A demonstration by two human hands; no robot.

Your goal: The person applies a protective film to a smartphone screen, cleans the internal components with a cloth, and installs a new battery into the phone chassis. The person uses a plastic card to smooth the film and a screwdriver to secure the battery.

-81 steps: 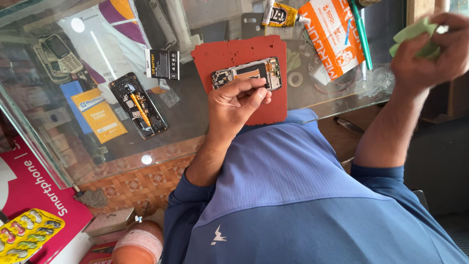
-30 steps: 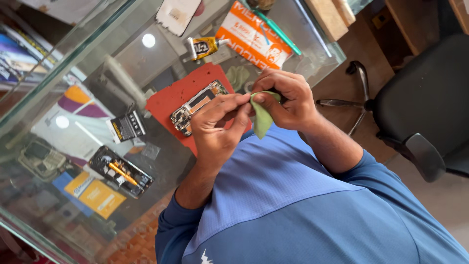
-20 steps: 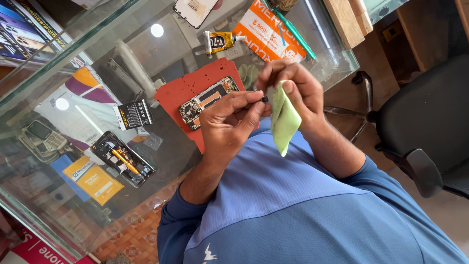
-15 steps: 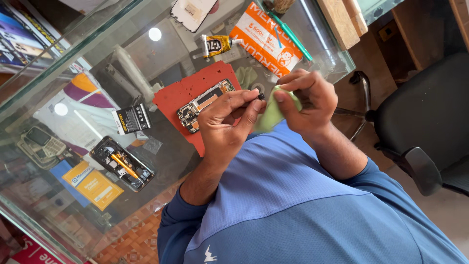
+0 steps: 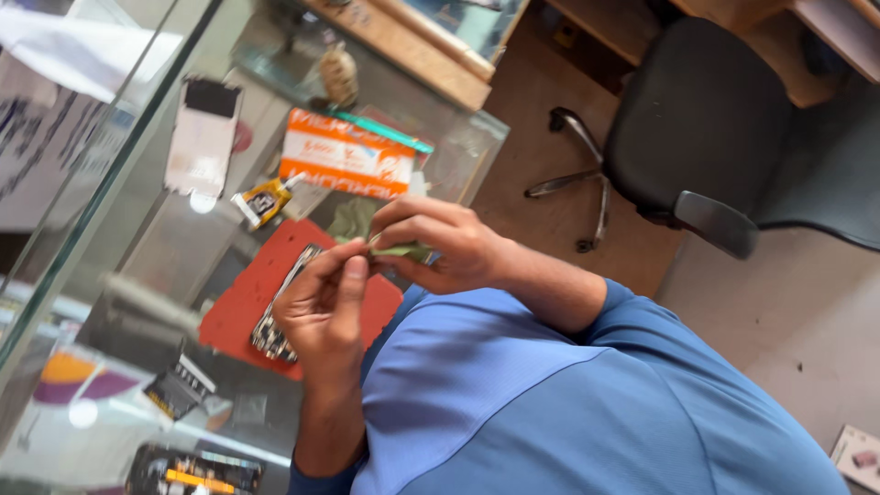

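Your right hand (image 5: 449, 247) has a pinch grip on a small green cloth (image 5: 403, 249), fingers closed over it. Your left hand (image 5: 325, 302) meets it, thumb and forefinger clenched on the cloth's near end; whether something tiny sits between them is hidden. Both hands hover just above the red mat (image 5: 252, 293) on the glass worktop (image 5: 156, 229), close to your chest. Cloth is pale green, crumpled, mostly covered by fingers. An opened phone frame (image 5: 280, 316) lies on the mat under your left hand. Worktop edge runs just right of the hands; beyond it bare floor and a black swivel chair (image 5: 697, 119), so open room to the right. Orange flat box (image 5: 346, 163) behind the mat, small yellow glue tube (image 5: 261, 202) left of it, white-and-black card (image 5: 202, 137) further left.
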